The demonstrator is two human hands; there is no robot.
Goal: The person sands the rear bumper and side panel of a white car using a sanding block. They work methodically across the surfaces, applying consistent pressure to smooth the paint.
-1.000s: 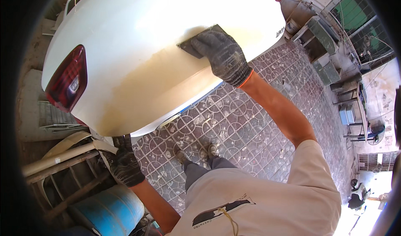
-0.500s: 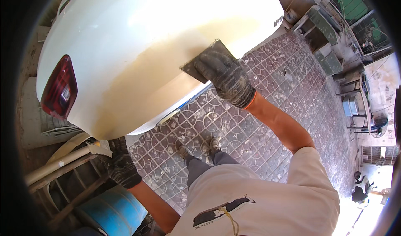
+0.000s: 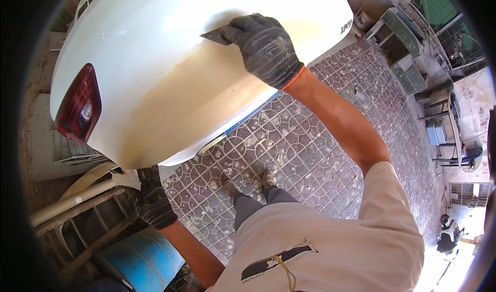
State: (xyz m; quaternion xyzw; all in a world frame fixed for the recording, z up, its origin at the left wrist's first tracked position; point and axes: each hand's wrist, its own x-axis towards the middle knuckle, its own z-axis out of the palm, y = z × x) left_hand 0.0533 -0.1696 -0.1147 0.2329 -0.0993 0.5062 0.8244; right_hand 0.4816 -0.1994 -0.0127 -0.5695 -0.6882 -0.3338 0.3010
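Note:
The back of a white car (image 3: 129, 49) fills the upper left, a broad tan filler patch (image 3: 181, 95) spread over its panel. My right hand (image 3: 268, 49), in a dark dusty knit glove, is closed on a dark, thin sheet of sandpaper (image 3: 217, 36). The sheet lies against the panel at the patch's upper edge, partly covered by my fingers. Lower left, my left hand (image 3: 152, 201), in a matching glove, is below the car's bottom corner, beside a beige cardboard-like piece (image 3: 125, 179). Its fingers are partly hidden, so whether it grips anything is unclear.
A red tail light (image 3: 80, 106) sits on the car's left side. Near my left arm are a wooden rack (image 3: 93, 204) and a blue barrel (image 3: 142, 258). Patterned paving (image 3: 320, 152) runs underfoot. Metal cabinets (image 3: 403, 31) and a worktable (image 3: 454, 121) line the right side.
My right hand has moved up and slightly left across the panel with the sandpaper, from the patch's lower right to its upper edge. My left hand stays nearly in place.

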